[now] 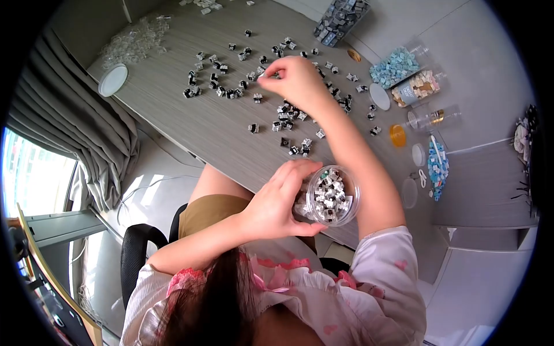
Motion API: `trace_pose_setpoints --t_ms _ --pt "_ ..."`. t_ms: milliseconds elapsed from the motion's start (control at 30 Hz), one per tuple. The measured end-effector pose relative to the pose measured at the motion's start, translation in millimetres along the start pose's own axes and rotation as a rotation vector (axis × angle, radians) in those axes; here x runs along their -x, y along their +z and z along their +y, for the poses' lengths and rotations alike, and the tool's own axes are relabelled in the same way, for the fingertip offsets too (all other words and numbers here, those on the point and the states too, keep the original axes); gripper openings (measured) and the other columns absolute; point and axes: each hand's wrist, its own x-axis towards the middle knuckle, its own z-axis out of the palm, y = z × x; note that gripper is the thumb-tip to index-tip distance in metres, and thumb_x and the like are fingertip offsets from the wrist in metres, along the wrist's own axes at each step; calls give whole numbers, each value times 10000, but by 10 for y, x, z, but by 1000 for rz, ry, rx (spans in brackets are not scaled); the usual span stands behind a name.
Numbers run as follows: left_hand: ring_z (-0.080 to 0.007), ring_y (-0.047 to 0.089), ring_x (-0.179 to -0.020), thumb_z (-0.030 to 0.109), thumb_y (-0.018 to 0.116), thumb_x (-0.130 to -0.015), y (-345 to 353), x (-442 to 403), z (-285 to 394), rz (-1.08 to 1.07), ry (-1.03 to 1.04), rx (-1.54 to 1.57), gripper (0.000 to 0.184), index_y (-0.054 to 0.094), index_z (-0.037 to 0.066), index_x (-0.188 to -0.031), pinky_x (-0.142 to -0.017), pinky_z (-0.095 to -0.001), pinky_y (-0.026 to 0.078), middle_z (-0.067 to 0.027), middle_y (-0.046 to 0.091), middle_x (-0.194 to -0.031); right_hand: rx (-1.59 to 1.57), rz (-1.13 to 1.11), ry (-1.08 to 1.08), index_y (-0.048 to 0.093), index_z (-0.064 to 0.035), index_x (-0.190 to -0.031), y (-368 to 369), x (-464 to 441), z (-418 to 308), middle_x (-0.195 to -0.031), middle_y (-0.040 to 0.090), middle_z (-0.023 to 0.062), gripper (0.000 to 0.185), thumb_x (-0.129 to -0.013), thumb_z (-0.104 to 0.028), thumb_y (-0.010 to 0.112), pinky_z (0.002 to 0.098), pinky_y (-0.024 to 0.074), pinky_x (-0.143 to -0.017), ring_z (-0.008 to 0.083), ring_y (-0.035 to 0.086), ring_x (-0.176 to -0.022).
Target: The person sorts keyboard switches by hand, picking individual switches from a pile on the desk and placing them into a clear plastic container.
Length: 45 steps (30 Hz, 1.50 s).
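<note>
My left hand [280, 199] is wrapped round a clear plastic jar [354, 203] at the table's near edge, its round mouth facing up. Inside the jar lie many small black-and-white keyboard switches [332, 193]. My right hand [294, 83] reaches over the middle of the table, thumb and fingers pinched together. A small whitish piece shows at its fingertips, looking like one of the switches, though partly hidden. Around and under that hand, more loose keyboard switches [254, 128] are scattered over the grey wood-grain table [173, 124].
A pile of clear plastic pieces [135, 41] and a white round lid [113, 80] lie far left. At the right are a container of grey keycaps [340, 22], a jar of blue pieces [395, 66], a jar of cream pieces [415, 88] and an orange lid [397, 135].
</note>
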Motion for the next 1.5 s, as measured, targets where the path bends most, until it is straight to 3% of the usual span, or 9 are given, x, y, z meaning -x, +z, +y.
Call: trace_pose_setpoints --t_ms 133,267,533,600,700,900,1300,1400,1500 --pt "-381 521 -1185 281 880 -628 -20 27 1 -4 -31 -4 881 428 -4 -1328 -1006 -439 454 -198 522 -1269 -653 -66 22 739 -34 -878 -643 387 -122 -689 538 -50 177 -756 -156 778 219 358 -598 41 458 -713" --pt "-379 527 -1174 262 887 -624 -14 12 -1 5 -5 5 875 436 -5 -1325 -1001 -438 459 -196 527 -1267 -568 -484 -468 749 -50 -920 -1284 1004 -237 -760 583 -26 242 -687 -86 805 244 377 -603 82 475 -683" --pt "-371 525 -1187 267 924 -594 -52 -4 17 -25 8 -11 949 424 -11 -1351 -1008 -428 461 -195 519 -1270 -278 -94 -72 733 -38 -993 -1280 1400 -123 -817 630 0 165 -840 -14 679 244 403 -623 80 519 -695" --pt "-388 482 -1271 282 777 -794 -146 -21 3 -61 -20 79 753 430 -50 -1373 -1077 -439 396 -234 476 -1367 -256 14 72 699 -38 -1075 -1005 1308 -105 -955 694 49 213 -891 12 603 289 485 -704 146 620 -812" --pt "-413 368 -1403 182 439 -1000 -290 -126 -35 -111 -39 -96 452 491 -89 -1357 -1160 -455 273 -276 416 -1467 141 44 -256 696 -64 -1113 -689 1209 169 -1105 690 72 311 -839 37 591 377 496 -906 266 595 -1101" --pt "-371 366 -1411 165 569 -932 -373 -284 -218 -188 -72 -796 436 533 -50 -1310 -1166 -513 269 -215 437 -1470 288 -30 -410 699 -94 -1123 -497 1222 327 -1229 660 47 359 -789 9 619 431 427 -1049 294 520 -1247" --pt "-381 329 -1435 272 643 -907 -295 -295 -254 33 -268 -993 646 429 -82 -1404 -1178 -515 218 -233 418 -1483 46 -14 -288 636 -30 -1235 -416 1217 487 -1286 629 128 332 -917 10 548 436 412 -1079 318 545 -1262" --pt "-376 322 -1441 258 641 -904 -294 -291 -243 66 -273 -961 659 411 -74 -1424 -1179 -511 219 -228 408 -1495 -143 105 -206 623 -57 -1234 -445 1220 506 -1237 639 147 348 -894 6 583 416 495 -981 276 668 -938" --pt "-368 325 -1443 221 641 -891 -357 -324 -180 -51 -210 -874 628 433 -44 -1422 -1177 -508 228 -207 408 -1503 -112 242 -184 662 -38 -1142 -545 1222 605 -1017 716 125 352 -852 95 514 288 508 -661 166 645 -682"
